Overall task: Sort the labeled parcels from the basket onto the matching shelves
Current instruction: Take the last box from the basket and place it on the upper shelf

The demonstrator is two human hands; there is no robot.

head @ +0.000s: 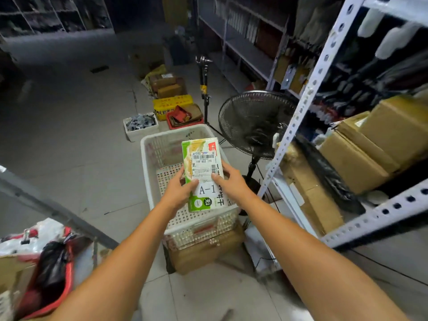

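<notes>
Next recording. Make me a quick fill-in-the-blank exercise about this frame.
The left hand and right hand hold a green carton parcel labeled ____. The perforated basket beneath it is coloured ____. The black standing fan is on the basket's ____ side.
Missing words: A-1; white; right.

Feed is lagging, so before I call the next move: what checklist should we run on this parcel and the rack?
1. Left hand and right hand both hold the parcel: ok.
2. Label reads A-1: ok.
3. Parcel held above the basket: ok.
4. A-1 marking on the rack: cannot tell, none readable.
5. Room on the near shelf: not ok, cardboard boxes crowd it.
6. Path to rack: not ok, fan stands close by.
</notes>
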